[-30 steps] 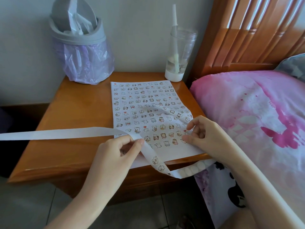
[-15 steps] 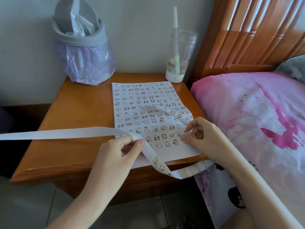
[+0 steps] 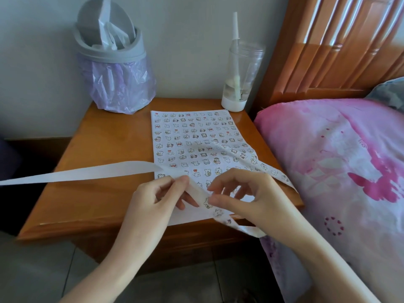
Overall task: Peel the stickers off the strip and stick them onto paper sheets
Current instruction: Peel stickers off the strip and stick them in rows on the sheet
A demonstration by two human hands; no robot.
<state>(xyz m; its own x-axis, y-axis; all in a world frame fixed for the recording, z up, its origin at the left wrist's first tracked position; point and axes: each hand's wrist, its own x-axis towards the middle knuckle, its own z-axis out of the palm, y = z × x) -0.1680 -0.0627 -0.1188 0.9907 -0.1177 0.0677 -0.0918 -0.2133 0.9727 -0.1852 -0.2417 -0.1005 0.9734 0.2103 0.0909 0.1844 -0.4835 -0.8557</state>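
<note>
A: Holding the strip point(image 3: 98, 172), which hand is it?
B: The left hand point(image 3: 153, 200) — thumb and forefinger pinch it over the near edge of the paper sheet point(image 3: 196, 136) on the table point(image 3: 98, 204).
A: And the right hand point(image 3: 251, 197)?
B: Fingers curled, thumb tip on a sticker point(image 3: 207, 203) on the strip, just beside the left fingers — if it pinches, I cannot tell. The prints are too small to read.

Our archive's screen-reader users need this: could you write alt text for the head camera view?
A left hand pinches a long white sticker strip while the right hand picks at a sticker on it, above a wooden bedside table. Beneath lies a paper sheet nearly filled with small stickers; a pink bed is at right.
</note>
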